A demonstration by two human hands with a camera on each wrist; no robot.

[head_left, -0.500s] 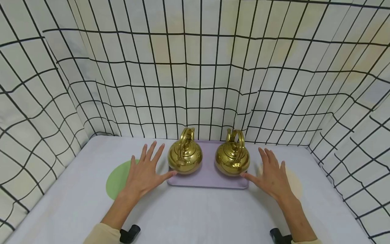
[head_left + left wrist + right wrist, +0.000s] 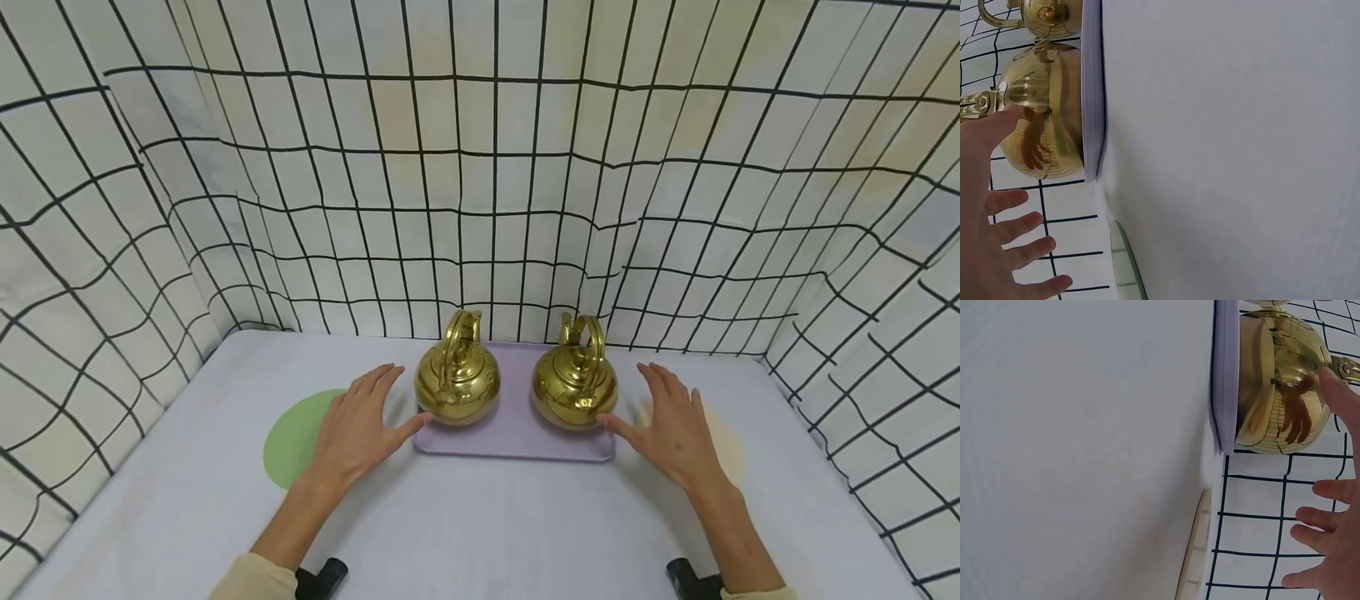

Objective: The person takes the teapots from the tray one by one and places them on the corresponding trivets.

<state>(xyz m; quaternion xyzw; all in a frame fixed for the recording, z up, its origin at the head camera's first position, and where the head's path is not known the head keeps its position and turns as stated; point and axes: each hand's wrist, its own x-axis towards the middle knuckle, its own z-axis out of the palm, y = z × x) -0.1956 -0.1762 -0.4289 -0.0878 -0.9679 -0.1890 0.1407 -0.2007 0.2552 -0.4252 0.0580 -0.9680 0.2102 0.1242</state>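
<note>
Two shiny brass teapots stand upright on a lilac tray (image 2: 514, 442). The left teapot (image 2: 459, 387) has its looped handle raised, and so does the right teapot (image 2: 576, 392). My left hand (image 2: 357, 433) is at the left teapot's outer side, fingers spread and thumb near its lower front. At the other side my right hand (image 2: 675, 433) is held likewise, its thumb over the right teapot's lower edge in the head view. Whether either thumb touches brass I cannot tell. Both hands hold nothing, and each wrist view shows the hand mirrored in the polished belly.
A green disc (image 2: 288, 446) lies left of the tray, partly behind the left hand. A cream disc (image 2: 726, 446) lies on the right, partly behind the right hand. White walls with a black grid (image 2: 495, 183) bound the white table (image 2: 495, 533) at the back and sides.
The left hand's fingers have drawn closer together and bent a little. The right hand has barely moved. The teapots and tray stay in place; the view shifts slightly.
</note>
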